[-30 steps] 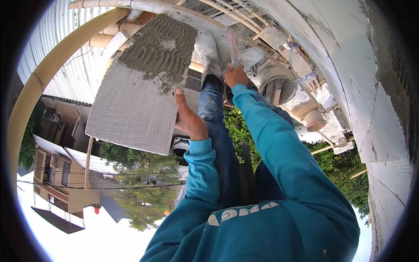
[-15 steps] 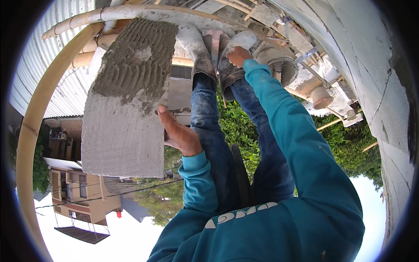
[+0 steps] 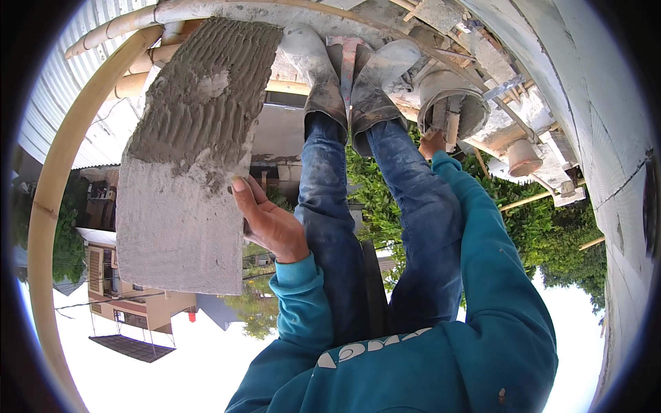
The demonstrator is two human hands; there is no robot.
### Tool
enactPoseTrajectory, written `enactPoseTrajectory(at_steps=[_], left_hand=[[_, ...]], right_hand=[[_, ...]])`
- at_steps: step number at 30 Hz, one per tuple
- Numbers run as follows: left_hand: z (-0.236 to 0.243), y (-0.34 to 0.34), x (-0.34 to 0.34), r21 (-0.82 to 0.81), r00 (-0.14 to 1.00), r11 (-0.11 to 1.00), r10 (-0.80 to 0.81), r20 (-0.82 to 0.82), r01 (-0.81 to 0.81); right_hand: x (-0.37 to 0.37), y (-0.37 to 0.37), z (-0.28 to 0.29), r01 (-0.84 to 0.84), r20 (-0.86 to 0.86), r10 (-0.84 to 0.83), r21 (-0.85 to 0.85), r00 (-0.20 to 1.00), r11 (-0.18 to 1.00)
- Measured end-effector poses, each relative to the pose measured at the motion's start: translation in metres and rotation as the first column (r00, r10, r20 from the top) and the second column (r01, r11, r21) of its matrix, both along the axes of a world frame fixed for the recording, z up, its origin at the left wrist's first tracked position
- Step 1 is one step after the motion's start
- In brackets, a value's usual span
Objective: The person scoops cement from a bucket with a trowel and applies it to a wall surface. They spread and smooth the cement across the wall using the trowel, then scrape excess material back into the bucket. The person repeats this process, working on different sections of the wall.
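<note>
My left hand (image 3: 272, 224) grips the side edge of a large pale grey concrete block (image 3: 182, 227), thumb on the face and the other fingers partly hidden behind it. Grey mortar (image 3: 206, 96) with combed ridges covers the far half of that face; the near half is bare. At the right, my right hand (image 3: 432, 143) is at the near rim of a mortar-stained bucket (image 3: 475, 113), its fingers closed. What they hold, if anything, is hard to make out. A narrow flat piece (image 3: 452, 124) stands in the bucket's mouth beside the hand.
Bamboo poles (image 3: 51, 199) run along the left and across the far side. My dusty boots (image 3: 372, 82) stand between block and bucket. A small pot-like container (image 3: 525, 157) sits right of the bucket. A grey wall (image 3: 592, 89) curves down the right. Greenery and houses show below.
My right hand has moved from in front of my right boot to the bucket, rightward and nearer. The block and my left hand have shifted slightly left in the picture.
</note>
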State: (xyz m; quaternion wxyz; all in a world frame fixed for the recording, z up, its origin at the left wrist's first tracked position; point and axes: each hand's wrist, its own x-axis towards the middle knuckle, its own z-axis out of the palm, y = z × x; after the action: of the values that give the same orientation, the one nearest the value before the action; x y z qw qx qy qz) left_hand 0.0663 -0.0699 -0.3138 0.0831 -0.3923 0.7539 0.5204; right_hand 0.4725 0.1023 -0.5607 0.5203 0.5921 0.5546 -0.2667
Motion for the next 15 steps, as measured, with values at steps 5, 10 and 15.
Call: enactPoseTrajectory(at_steps=[5, 10, 15], left_hand=[[-0.005, -0.003, -0.002, 0.033, 0.998, 0.998, -0.053, -0.033, 0.054], [-0.006, -0.003, -0.001, 0.038, 0.994, 0.998, 0.053, -0.091, -0.049], [0.000, -0.013, 0.001, 0.116, 0.991, 0.989, 0.106, -0.082, -0.096]], right_hand=[[-0.022, -0.001, 0.055, 0.216, -0.064, -0.208, 0.151, 0.976, 0.965], [-0.035, 0.035, 0.144, 0.276, -0.099, -0.290, -0.129, 0.952, 0.952], [-0.018, 0.037, 0.191, 0.559, -0.200, -0.570, -0.115, 0.797, 0.821]])
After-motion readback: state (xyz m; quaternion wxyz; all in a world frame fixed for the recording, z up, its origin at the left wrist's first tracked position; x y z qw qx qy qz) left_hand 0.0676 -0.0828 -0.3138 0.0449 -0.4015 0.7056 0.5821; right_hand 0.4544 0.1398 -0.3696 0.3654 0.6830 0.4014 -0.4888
